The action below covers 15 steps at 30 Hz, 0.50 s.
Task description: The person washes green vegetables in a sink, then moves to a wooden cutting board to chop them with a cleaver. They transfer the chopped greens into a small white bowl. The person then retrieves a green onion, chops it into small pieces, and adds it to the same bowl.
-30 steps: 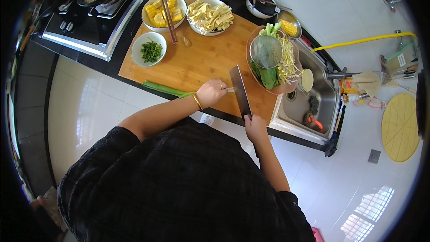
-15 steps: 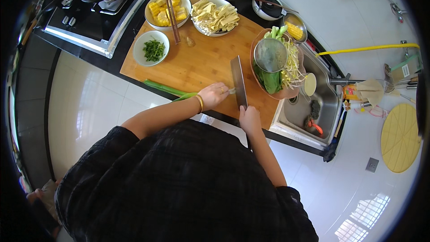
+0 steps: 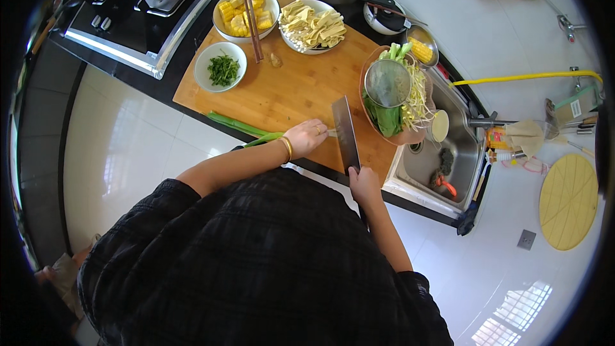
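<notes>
Slicing seems to be the step in hand at this kitchen counter, seen from above. The left hand [image 3: 306, 138] is closed on a scallion [image 3: 238, 125], whose pale end pokes out toward the knife [image 3: 346, 133]; the right hand [image 3: 365, 186] is wrapped round the knife's handle. The scallion lies along the near edge of a board [image 3: 301, 93], its green length running leftward past the wrist.

To cut well, the left fingertips should be curled back, knuckles toward the blade, pressing the stalk so it cannot roll. Whether the tips are tucked in cannot be told. Short, even strokes and small shifts of the holding hand would suit so slender a stalk.

The board is smooth, honey-coloured wood. The blade is broad, flat grey metal, close to a rectangle. The scallion is slim and tubular. Beyond, round white bowls hold knobbly yellow corn [image 3: 238, 25], feathery green herbs [image 3: 223, 70] and creased, ribbon-like strips [image 3: 314, 24]. Right of these are thin, tangled sprouts [image 3: 418, 104].
</notes>
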Tool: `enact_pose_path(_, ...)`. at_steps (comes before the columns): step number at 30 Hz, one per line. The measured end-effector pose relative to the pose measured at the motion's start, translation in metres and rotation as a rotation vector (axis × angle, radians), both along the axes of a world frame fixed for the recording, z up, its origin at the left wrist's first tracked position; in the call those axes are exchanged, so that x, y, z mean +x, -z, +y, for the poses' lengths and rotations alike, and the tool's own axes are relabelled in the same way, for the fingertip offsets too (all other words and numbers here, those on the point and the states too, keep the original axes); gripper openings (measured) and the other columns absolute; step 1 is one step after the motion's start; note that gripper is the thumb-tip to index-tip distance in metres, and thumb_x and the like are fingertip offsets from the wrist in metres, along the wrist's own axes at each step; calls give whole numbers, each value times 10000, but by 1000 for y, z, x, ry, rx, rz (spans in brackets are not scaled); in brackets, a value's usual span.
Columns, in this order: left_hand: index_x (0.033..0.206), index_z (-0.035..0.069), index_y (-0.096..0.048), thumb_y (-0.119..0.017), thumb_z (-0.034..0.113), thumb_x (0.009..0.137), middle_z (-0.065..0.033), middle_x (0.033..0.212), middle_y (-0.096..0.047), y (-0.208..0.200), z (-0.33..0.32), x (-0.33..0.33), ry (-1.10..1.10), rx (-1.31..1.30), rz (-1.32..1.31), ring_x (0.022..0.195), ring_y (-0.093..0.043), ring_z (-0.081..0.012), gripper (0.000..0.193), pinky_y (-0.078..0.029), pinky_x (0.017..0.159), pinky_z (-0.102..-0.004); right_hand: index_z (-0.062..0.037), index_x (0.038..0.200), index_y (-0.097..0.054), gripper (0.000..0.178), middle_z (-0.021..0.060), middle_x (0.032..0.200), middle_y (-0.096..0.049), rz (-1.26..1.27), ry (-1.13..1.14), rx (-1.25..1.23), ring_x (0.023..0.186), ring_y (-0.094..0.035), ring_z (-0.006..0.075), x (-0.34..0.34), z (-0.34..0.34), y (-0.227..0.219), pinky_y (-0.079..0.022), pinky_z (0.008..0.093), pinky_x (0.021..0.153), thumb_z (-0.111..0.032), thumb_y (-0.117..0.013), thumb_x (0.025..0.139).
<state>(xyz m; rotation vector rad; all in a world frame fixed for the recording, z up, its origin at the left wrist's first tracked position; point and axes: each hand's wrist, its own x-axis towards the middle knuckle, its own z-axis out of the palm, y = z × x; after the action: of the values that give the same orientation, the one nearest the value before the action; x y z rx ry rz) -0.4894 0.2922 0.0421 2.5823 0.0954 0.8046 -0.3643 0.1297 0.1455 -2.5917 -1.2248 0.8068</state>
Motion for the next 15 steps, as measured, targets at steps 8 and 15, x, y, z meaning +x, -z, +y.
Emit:
enact_pose_path(8,913,-3,-569,-529,78,666,-94,915,-541,0,-1,-2,8,13,4,880,-528,-256,263,-443,789,-329,67,705,-565,342,295,697,-559,-17,26,20,694,-555,449,-7,15,17,-436,497,634,-232,-474,844)
enact_pose_path(15,895,-9,-571,-530,83,670,-101,921,-542,-6,1,-3,10,1,15,896,-527,-260,247,-437,808,-330,81,673,-574,397,301,671,-546,-68,81,80,668,-555,449,3,27,13,-432,486,614,-268,-486,842)
